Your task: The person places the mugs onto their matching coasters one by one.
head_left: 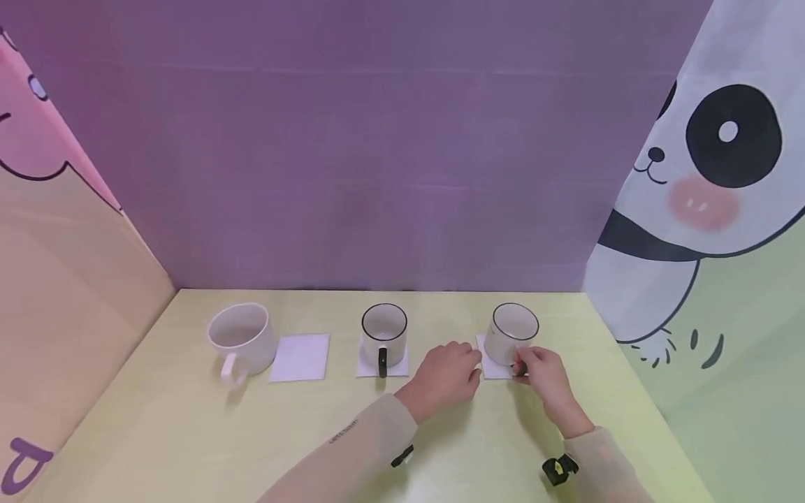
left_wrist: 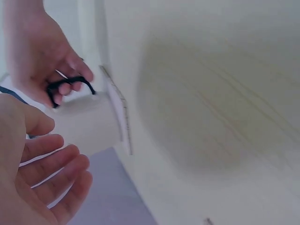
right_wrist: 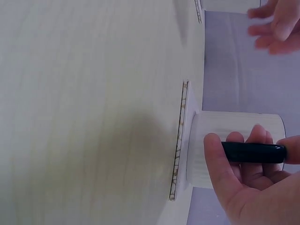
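Note:
At the right of the table stands a white mug (head_left: 501, 342) with a dark rim and black handle. It sits on a white square coaster (head_left: 493, 368), toward the coaster's right side. My right hand (head_left: 546, 377) grips the black handle (right_wrist: 253, 153), fingers curled round it. Just left of that mug, my left hand (head_left: 446, 377) hovers with loosely bent fingers, holding nothing; the left wrist view shows its palm and fingers (left_wrist: 51, 173) beside the mug. Part of the right mug's handle is hidden by my fingers in the head view.
A second dark-rimmed mug (head_left: 385, 328) stands on a middle coaster (head_left: 367, 369), handle toward me. Farther left, a wider all-white mug (head_left: 248, 346) stands on the bare table beside an uncovered white coaster (head_left: 299, 357). A purple backdrop (head_left: 377, 175) rises behind the table.

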`<state>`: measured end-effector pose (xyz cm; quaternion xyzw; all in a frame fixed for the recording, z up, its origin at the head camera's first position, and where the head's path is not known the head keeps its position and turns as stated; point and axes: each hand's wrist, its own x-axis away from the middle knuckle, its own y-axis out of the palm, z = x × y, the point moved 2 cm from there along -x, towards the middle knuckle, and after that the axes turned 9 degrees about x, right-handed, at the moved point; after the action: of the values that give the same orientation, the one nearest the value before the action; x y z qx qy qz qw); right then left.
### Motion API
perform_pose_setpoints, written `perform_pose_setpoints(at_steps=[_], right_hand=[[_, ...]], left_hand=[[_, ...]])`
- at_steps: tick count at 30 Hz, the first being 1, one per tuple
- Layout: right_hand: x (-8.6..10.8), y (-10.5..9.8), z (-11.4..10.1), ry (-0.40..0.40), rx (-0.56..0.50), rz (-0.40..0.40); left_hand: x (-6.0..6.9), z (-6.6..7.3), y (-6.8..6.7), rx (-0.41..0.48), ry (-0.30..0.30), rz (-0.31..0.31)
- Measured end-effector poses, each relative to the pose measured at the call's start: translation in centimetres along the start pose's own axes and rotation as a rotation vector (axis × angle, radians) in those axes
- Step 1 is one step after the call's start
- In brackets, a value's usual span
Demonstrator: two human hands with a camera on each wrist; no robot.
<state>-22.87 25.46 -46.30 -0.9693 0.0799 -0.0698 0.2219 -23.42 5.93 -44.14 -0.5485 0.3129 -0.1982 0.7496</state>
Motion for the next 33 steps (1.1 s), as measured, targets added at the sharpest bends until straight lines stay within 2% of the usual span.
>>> perform_pose_setpoints(at_steps=[4, 7, 15, 25, 33], right_hand=[[-0.1, -0.4, -0.1, -0.005, 0.016, 0.007], [-0.2, -0.5, -0.3, -0.015, 0.023, 0.009], [-0.3, -0.3, -0.3, 0.0, 0.026, -0.001], [-0.2, -0.2, -0.2, 0.001, 0.028, 0.011], [0.0, 0.1, -0.1, 0.005, 0.03, 0.012]], left_hand=[[1.7, 0.8, -1.5, -0.022, 0.069, 0.055], [3.1, 1.0, -2.4, -0.028, 0.093, 0.118], [7.0, -0.6, -4.1, -0.053, 0.122, 0.245], [11.0, -4.3, -6.7, -0.068, 0.149, 0.441], [13.8, -8.7, -9.6, -0.018, 0.035, 0.602]])
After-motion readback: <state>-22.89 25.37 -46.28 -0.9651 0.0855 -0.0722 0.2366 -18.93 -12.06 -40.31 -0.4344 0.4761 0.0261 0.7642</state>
